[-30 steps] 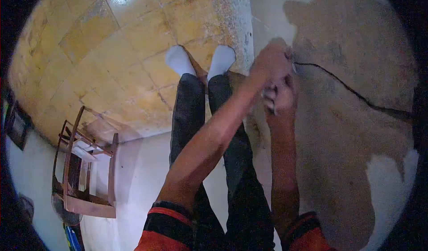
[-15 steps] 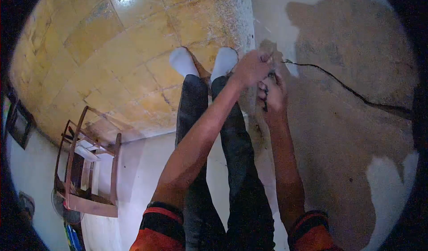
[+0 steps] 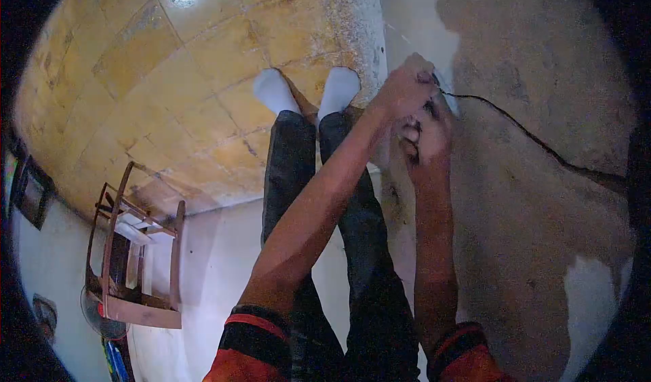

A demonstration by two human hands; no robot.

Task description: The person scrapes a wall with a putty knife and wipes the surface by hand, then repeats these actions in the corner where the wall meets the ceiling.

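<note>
My left hand [image 3: 405,87] is a closed fist pressed against the wall, right where a thin black cable [image 3: 536,141] ends. The cable runs from there to the right across a grey plaster patch [image 3: 529,199]. Just below, my right hand [image 3: 424,136] touches the left hand, its fingers curled around something small and dark that I cannot make out. Both forearms reach up from orange and black sleeves [image 3: 254,345]. The cable's tip is hidden between the two hands.
My legs in dark trousers [image 3: 298,178] and white socks [image 3: 274,90] stand on a yellow tiled floor [image 3: 149,70] close to the wall. A wooden frame chair [image 3: 135,253] and a fan [image 3: 95,314] sit at the lower left. White paint [image 3: 590,294] borders the plaster.
Both hands dipped down and left half a second ago, then rose back to the cable's end. They stay pressed together.
</note>
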